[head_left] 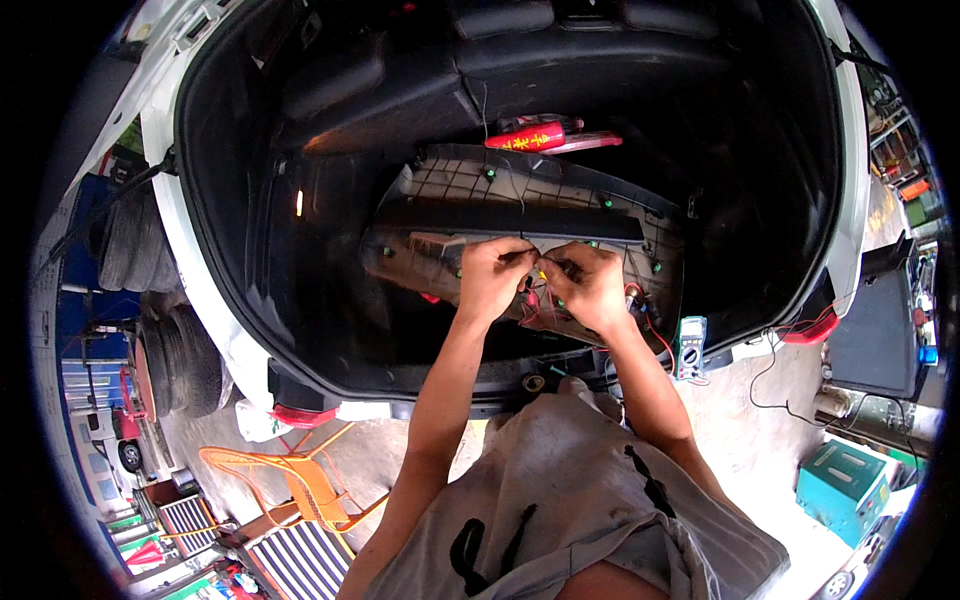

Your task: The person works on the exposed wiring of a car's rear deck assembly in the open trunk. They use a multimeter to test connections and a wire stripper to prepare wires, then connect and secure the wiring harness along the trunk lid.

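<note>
My left hand (492,275) and my right hand (592,284) meet over an open car boot, fingertips pinched close together on thin wires. The exact join is too small to make out. Below the fingers dangle red wires (531,309), and a small yellow piece (542,273) shows beside the right fingers. Under both hands lies a trim panel (400,262), its ribbed grey-brown underside up, with several green clips. Across it rests a long dark strip (590,226). A thin dark wire (517,185) runs down over the panel towards the hands.
A multimeter (690,346) stands on the boot's right edge, with leads beside it. Behind the panel lies a red package (525,137). An orange chair (312,488) and stacked tyres (180,360) are at left; a teal box (843,490) sits on the right.
</note>
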A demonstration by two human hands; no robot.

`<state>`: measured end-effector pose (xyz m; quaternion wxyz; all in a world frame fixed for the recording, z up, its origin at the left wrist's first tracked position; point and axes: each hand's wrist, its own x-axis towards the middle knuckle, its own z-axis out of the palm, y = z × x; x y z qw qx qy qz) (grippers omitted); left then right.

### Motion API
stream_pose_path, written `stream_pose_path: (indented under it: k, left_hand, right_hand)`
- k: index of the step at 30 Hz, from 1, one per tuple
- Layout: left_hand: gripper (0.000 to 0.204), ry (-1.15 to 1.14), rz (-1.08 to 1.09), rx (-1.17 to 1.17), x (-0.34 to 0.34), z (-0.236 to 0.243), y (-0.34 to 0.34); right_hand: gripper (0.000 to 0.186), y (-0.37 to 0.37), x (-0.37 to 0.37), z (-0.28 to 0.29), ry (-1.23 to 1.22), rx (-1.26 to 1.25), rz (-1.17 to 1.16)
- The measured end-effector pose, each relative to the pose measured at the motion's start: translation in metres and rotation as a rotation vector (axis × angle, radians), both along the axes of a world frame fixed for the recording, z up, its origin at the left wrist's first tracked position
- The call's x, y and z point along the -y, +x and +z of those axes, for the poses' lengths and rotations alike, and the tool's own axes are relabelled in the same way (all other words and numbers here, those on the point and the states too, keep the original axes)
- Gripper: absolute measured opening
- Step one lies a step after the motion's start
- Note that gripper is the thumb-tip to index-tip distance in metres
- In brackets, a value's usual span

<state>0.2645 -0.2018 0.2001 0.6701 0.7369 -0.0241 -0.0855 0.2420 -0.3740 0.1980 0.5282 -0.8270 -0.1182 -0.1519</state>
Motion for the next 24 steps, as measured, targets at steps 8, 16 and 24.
stream_pose_path:
  k: [8,16,24]
  left_hand:
    - [0.008,-0.163,-0.117,-0.128,-0.005,0.011,-0.004]
    - [0.005,-0.010,-0.087,-0.009,-0.003,0.011,-0.011]
    - [0.004,0.218,-0.095,0.221,0.006,0.018,-0.018]
  right_hand:
    - [0.030,0.012,0.025,0.022,-0.244,0.337,0.164]
    - [0.036,-0.004,0.030,0.030,-0.282,0.502,0.067]
    - [0.035,0.002,0.034,0.029,-0.430,0.555,0.211]
